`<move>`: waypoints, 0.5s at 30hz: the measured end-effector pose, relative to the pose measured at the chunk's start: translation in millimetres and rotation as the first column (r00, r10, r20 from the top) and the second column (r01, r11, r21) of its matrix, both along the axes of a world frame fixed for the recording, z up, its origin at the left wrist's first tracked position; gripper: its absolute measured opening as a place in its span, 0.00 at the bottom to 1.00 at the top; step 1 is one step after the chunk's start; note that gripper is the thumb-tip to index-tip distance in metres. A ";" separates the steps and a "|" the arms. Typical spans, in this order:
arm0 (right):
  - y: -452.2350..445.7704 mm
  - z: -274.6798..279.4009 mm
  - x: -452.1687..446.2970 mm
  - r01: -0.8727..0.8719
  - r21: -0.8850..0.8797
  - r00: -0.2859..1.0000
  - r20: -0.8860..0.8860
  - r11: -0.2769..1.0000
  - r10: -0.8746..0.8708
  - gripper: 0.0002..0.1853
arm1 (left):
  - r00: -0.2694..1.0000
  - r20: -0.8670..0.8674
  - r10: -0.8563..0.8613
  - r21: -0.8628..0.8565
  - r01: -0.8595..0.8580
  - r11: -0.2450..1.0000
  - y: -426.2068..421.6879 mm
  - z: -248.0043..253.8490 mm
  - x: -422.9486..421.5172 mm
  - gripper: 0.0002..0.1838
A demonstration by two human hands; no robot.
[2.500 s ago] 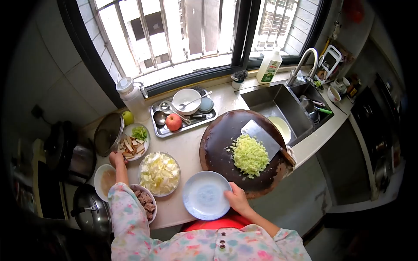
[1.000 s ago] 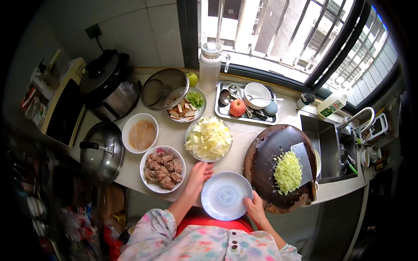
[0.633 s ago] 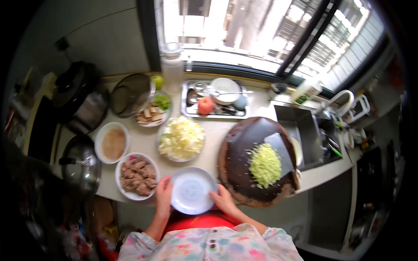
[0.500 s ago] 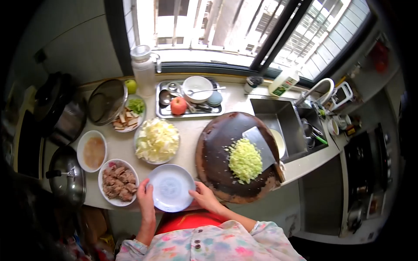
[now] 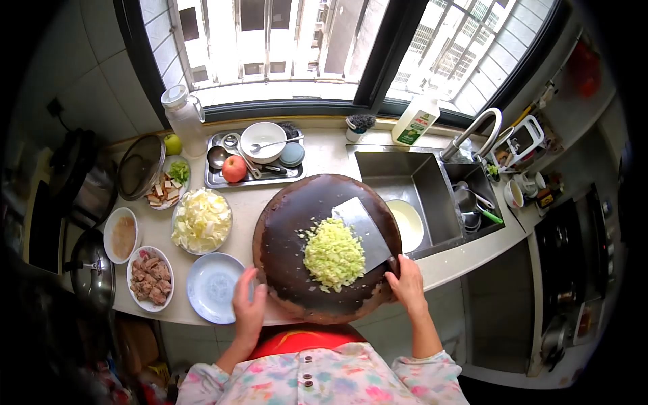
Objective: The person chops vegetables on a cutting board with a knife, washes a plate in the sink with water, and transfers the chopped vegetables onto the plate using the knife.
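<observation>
My right hand point(image 5: 408, 283) is closed round the dark handle of a cleaver point(image 5: 363, 231), whose broad blade lies flat on a round dark chopping board point(image 5: 283, 202). Left of the blade is a heap of finely chopped pale-green cabbage point(image 5: 333, 254), with small bits scattered about it. My left hand point(image 5: 249, 307) is open, thumb apart from the fingers, between the board's left edge and an empty pale-blue plate point(image 5: 214, 289). Whether it touches either one, I cannot tell.
Left of the board are a plate of cut cabbage leaves point(image 5: 202, 221), a bowl of meat chunks point(image 5: 151, 279) and a bowl of pale liquid point(image 5: 122, 235). Behind stands a metal tray point(image 5: 214, 177) with an apple point(image 5: 234, 169). The sink point(image 5: 418, 175) is at right.
Both hands have let go of the pale-blue plate, which now rests on the counter beside the meat bowl. My right hand has moved right and taken the cleaver's handle. The view has shifted right.
</observation>
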State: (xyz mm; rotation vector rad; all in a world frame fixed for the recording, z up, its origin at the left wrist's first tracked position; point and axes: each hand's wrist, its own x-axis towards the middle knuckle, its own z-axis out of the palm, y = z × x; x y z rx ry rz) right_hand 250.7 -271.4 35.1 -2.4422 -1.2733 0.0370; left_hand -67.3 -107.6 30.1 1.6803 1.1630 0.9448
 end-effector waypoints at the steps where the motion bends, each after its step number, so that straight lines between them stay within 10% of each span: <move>1: -1.4 -1.4 6.8 0.001 -0.043 0.998 -0.061 0.999 -0.003 0.23 | 0.997 0.005 -0.083 0.021 0.083 0.996 -2.9 4.7 21.5 0.18; 7: 16.8 13.7 37.3 -0.098 -0.228 0.939 -0.345 0.969 0.014 0.20 | 0.988 -0.047 -0.145 0.191 0.151 0.970 -45.4 6.5 113.3 0.17; 15: 4.8 26.8 32.4 -0.086 0.091 0.860 -0.496 0.992 0.120 0.18 | 0.951 -0.255 -0.175 0.413 0.271 0.870 -81.5 12.7 175.3 0.16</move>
